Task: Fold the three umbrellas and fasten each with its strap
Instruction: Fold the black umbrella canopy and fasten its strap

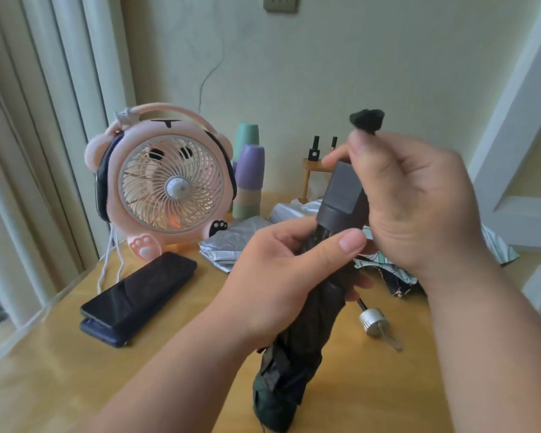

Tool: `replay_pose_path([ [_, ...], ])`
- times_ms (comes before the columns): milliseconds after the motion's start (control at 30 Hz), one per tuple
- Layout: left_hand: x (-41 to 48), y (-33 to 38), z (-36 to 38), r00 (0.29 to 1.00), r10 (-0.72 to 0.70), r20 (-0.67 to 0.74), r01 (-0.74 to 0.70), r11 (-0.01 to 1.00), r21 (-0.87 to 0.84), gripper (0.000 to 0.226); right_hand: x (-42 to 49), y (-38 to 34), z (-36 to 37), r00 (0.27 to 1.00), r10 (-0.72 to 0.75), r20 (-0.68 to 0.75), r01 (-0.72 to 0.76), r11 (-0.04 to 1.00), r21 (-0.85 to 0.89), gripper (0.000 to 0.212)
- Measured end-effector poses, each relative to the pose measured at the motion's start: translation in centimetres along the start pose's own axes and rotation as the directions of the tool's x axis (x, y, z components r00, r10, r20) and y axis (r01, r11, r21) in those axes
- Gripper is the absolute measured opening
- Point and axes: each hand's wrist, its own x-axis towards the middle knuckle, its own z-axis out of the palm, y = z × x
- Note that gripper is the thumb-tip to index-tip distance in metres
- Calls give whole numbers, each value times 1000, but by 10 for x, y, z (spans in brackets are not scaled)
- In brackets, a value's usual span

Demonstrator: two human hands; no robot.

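Observation:
A dark folded umbrella (294, 364) stands tilted over the wooden table (60, 364), its grey handle (342, 195) pointing up. My left hand (281, 273) grips its bundled canopy just below the handle. My right hand (409, 201) is raised beside the handle and pinches the black strap (366, 119), whose end sticks up above the fingers. Behind them a silver umbrella (231, 245) lies crumpled on the table. A patterned umbrella (497, 248) lies at the right, and a silver cap with a clear tip (376, 323) lies on the table nearby.
A pink bear-shaped fan (166, 185) stands at the back left with white cords. Two stacked dark phones (138, 295) lie in front of it. Stacked pastel cups (249, 176) and a small wooden stand with bottles (314, 170) sit at the wall.

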Motion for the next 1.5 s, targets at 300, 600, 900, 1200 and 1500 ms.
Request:
replay_pose_path([
  [300,10,1,-2,992,-115,56,122,983,-136,23,2,7,-11,999,-35,18,33,993,116,22],
  [600,4,-2,6,993,68,-102,-71,997,-34,37,5,-1,-11,977,-176,117,174,984,29,31],
  [900,7,0,6,997,41,-58,-39,998,39,42,2,6,-2,980,-179,83,180,984,5,30],
  [1200,6,-4,-2,997,73,18,-74,996,49,30,-4,13,5,974,-221,57,221,975,-3,20],
  [1500,-3,-21,-77,883,-385,269,359,922,142,91,3,19,-1,959,162,230,-125,978,-166,40],
])
